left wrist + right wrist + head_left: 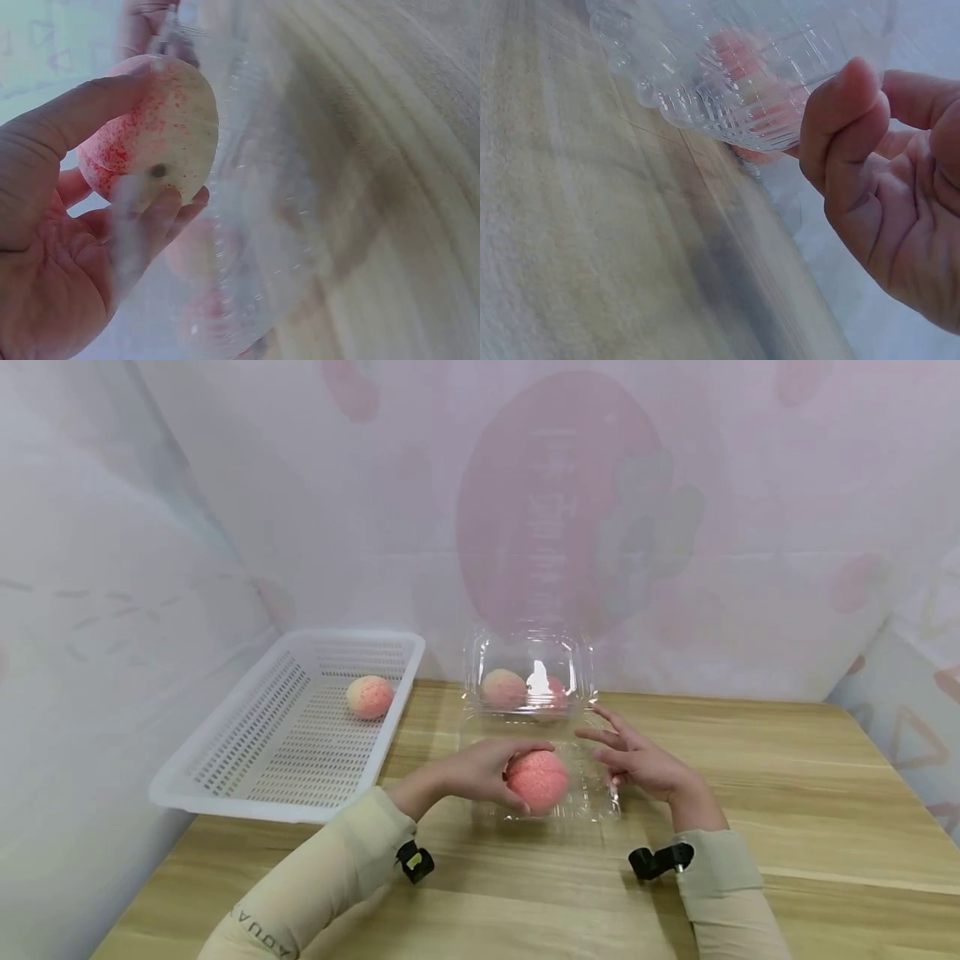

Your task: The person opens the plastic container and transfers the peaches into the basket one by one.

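My left hand (pixel 487 774) grips a peach (pixel 537 782) that is pink on one side and cream with red speckles on the other. Thumb and fingers curve round it, just over the base of a clear plastic clamshell box (pixel 592 806). At the box's right side, my right hand (pixel 648 764) holds the rim, with some fingers curled and one stretched towards the hinge. The box's lid (pixel 528 647) stands raised at the back. Through it show two more peaches, one cream and pink (pixel 504 688), one pink (pixel 553 693); whether they lie inside or behind, I cannot tell.
To the left is a white slotted basket (pixel 300 718) with one peach (pixel 370 697) near its right wall. Box and basket stand on a wood-grain table (pixel 750 760). A pale printed cloth (pixel 750 527) hangs behind and at both sides.
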Tool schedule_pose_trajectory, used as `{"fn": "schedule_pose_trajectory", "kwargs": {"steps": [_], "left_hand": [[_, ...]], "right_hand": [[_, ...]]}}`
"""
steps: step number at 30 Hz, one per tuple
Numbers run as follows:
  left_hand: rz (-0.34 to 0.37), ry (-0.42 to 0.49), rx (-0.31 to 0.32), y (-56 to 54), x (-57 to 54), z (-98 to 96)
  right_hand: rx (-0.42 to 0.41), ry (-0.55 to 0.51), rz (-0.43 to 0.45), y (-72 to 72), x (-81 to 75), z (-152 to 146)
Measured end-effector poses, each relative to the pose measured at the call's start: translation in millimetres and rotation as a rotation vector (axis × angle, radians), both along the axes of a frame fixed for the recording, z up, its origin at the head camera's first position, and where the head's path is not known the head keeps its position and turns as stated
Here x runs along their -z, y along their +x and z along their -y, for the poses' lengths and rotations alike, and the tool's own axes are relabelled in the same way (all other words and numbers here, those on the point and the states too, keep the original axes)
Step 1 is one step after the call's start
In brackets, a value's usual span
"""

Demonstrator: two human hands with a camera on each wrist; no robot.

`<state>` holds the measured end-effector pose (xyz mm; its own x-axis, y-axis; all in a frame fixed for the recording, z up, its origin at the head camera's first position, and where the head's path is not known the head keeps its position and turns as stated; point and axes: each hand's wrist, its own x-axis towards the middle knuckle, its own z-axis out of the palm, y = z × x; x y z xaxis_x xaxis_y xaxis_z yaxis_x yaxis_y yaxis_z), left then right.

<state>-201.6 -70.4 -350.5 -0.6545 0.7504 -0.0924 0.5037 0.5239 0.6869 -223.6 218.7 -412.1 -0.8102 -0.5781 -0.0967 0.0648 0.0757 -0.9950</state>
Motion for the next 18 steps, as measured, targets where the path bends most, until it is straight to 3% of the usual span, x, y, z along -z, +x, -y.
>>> {"fn": "schedule_pose_trajectory", "kwargs": {"steps": [5,11,18], "left_hand": [[-0.002,0.035,0.001,5.6,-13.4,9.6],[-0.043,0.140,0.050,7.2,-30.5,21.3],[0.014,0.197,-0.016,8.0,-52.8,43.6]], "right_hand": [[-0.009,-0.012,-0.021,-0.5,2.8,-2.8],[0.012,-0.014,-0.030,0.6,-0.9,-6.2],[-0.002,-0.063,-0.060,-0.3,-10.1,-10.8]]}}
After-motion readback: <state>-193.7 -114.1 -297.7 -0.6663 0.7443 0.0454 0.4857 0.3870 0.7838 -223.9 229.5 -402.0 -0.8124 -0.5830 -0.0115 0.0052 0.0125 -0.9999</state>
